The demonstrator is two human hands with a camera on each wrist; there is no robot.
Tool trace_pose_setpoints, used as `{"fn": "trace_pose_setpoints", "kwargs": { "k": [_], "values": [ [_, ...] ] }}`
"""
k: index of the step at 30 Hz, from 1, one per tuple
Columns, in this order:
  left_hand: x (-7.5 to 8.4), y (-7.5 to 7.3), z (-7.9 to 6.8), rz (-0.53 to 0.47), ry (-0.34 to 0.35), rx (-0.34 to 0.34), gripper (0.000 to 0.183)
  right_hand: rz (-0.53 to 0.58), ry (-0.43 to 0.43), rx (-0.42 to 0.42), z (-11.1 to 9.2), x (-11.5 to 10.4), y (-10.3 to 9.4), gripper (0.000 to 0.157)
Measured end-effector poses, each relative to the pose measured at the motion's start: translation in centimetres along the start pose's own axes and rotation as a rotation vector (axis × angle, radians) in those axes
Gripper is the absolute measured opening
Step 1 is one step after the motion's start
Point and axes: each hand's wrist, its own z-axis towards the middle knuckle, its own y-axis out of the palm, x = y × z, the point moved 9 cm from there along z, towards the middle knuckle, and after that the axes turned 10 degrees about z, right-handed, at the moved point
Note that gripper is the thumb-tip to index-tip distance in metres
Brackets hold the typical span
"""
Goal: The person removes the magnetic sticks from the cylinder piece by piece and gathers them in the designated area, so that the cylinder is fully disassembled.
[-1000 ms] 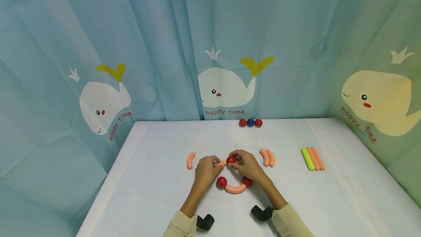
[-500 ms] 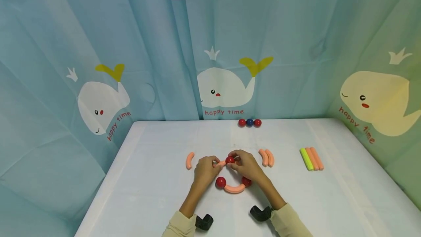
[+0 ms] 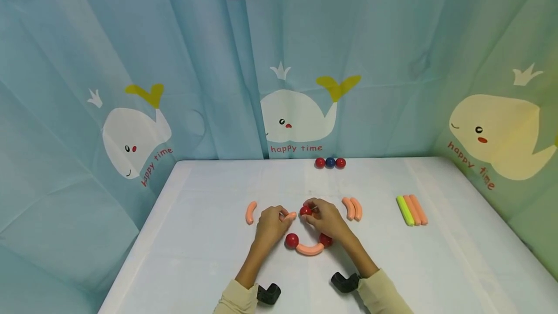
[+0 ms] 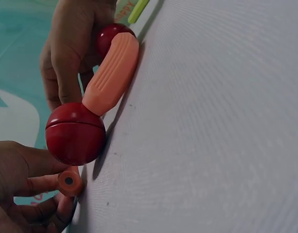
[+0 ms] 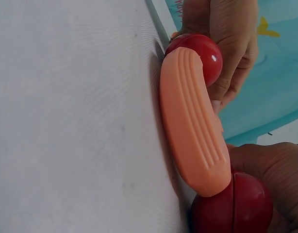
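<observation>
In the head view my left hand (image 3: 270, 227) pinches a short salmon-coloured curved rod (image 3: 291, 215). Its round end (image 4: 70, 181), with a dark centre, faces the left wrist camera. My right hand (image 3: 327, 218) holds a red ball (image 3: 305, 211) between thumb and fingers, a small gap from the rod's tip; the wrist views hide this ball. Nearer to me on the table lies a salmon curved rod (image 3: 310, 249) with a red ball (image 3: 292, 241) at its left end and another red ball (image 3: 325, 240) at its right, partly under my right forearm.
One curved rod (image 3: 251, 212) lies left of my hands, and a pair of curved rods (image 3: 352, 209) lies right. Farther right are a lime straight rod (image 3: 405, 211) and two salmon straight rods (image 3: 415, 210). Two red balls flank a blue ball (image 3: 330, 163) at the table's back edge.
The rod in my left hand and the red ball in my right hand were touching; now a narrow gap separates them. Both hands otherwise stay nearly in place.
</observation>
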Motion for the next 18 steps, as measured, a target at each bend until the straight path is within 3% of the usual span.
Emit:
{"fn": "trace_pose_setpoints", "kwargs": {
  "k": [5, 8, 13, 18],
  "values": [
    [-0.7, -0.4, -0.2, -0.128, -0.018, -0.038, 0.027, 0.006, 0.028, 0.000, 0.0, 0.4, 0.3, 0.031],
    [-1.3, -1.6, -0.3, -0.178, -0.046, -0.040, 0.026, 0.003, 0.055, 0.001, -0.2, 0.7, 0.5, 0.031],
    [-3.1, -4.8, 0.1, -0.171, -0.114, 0.045, 0.019, 0.002, 0.071, 0.007, -0.4, 0.9, 0.3, 0.031],
    [-6.2, -7.6, 0.3, -0.174, -0.206, 0.134, 0.018, 0.008, 0.049, 0.008, -0.1, 0.5, 0.1, 0.031]
  ]
}}
